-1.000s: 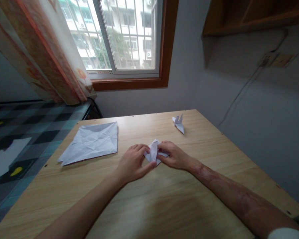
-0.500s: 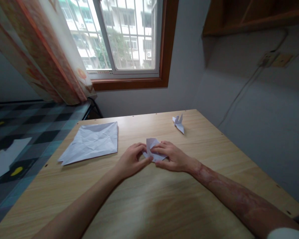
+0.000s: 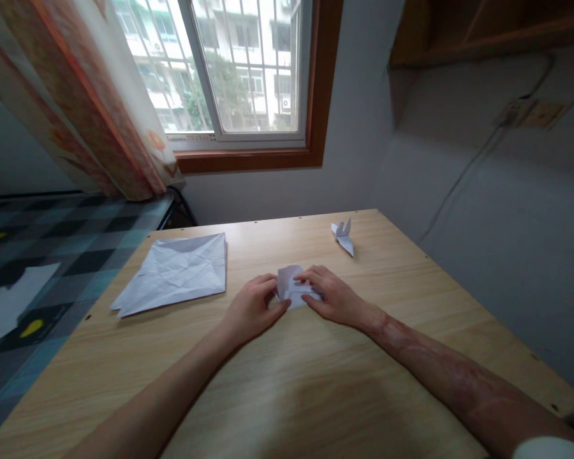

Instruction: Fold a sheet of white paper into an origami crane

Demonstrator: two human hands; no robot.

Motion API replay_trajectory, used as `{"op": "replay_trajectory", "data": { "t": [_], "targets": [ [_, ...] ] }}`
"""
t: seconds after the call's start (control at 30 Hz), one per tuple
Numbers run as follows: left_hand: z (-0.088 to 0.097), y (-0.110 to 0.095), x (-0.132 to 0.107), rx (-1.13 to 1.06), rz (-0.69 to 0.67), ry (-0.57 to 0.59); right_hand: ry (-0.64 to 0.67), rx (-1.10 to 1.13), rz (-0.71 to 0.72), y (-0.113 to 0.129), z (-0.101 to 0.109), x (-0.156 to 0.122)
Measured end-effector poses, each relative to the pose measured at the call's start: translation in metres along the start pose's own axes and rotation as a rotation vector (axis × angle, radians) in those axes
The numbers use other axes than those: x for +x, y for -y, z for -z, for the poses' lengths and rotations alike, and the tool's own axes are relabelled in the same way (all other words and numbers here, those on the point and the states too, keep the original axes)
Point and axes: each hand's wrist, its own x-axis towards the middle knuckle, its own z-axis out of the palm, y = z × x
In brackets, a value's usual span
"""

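A small folded piece of white paper [image 3: 295, 296] lies on the wooden table between my hands, one flap standing up at its left. My left hand [image 3: 257, 307] pinches its left edge, thumb in front and fingers behind. From the right, my right hand [image 3: 332, 296] grips the paper with thumb and fingers, the fingertips resting on its upper side. Parts of the paper are hidden under the fingers. Farther back to the right stands a folded paper crane [image 3: 344, 237], apart from both hands.
A stack of creased white paper sheets [image 3: 175, 271] lies on the table's [image 3: 268, 395] left side. Left of the table is a bed with a checked cover [image 3: 76, 255] and more white paper [image 3: 14, 303]. A wall and a cable [image 3: 459, 178] border the right.
My right thumb and fingers have shifted slightly up on the folded paper, and more of its middle shows. The standing flap leans a little farther left. My left hand has barely moved.
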Motion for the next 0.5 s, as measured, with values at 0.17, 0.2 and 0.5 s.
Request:
{"op": "replay_trajectory", "data": {
  "t": [0.17,0.2,0.5],
  "targets": [
    [0.0016,0.0032,0.0004,-0.123,-0.014,0.001,-0.084,-0.037,-0.034,-0.0086,-0.0041,-0.0018],
    [0.0017,0.0036,0.0004,-0.146,-0.008,0.002,-0.062,-0.035,-0.049,-0.0099,-0.0047,-0.0023],
    [-0.0023,0.0104,-0.0021,-0.159,0.149,-0.094,0.033,-0.073,0.004,-0.0031,-0.001,-0.0024]
  ]
}}
